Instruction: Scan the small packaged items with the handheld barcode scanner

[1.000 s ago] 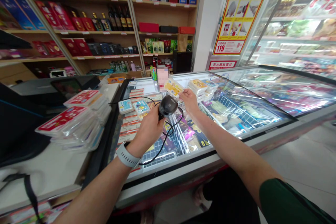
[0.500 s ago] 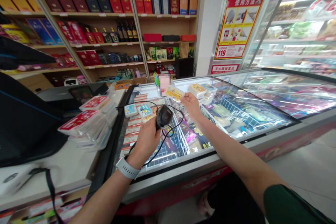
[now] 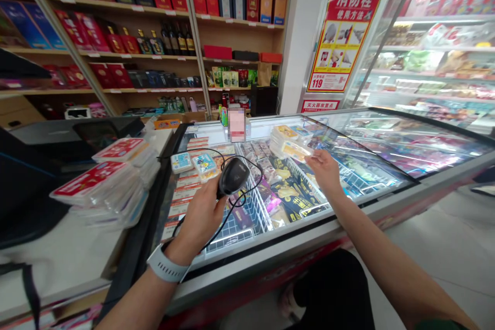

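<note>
My left hand [image 3: 200, 215] is wrapped round the handle of a black barcode scanner [image 3: 233, 176], whose cable loops about it above the freezer's glass top. Out to the right, my right hand [image 3: 324, 167] pinches the end of a flat clear plastic pack [image 3: 296, 150] with a yellow label. That pack is beside a stack of similar packs [image 3: 284, 134] on the glass; whether they touch I cannot tell. Two blue-and-white packs [image 3: 204, 165] lie on the glass left of the scanner.
A chest freezer [image 3: 247, 240] with wire baskets inside stretches across in front. On the left counter [image 3: 87, 247] leans a pile of red-labelled packs [image 3: 98, 180] near a dark machine [image 3: 29, 175]. Shelves of boxes and bottles stand behind; a refrigerated display [image 3: 436, 56] is at the right.
My right hand has carried the yellow-labelled pack rightward, from near the scanner to the stack. The left hand still holds the scanner. The view has turned slightly right.
</note>
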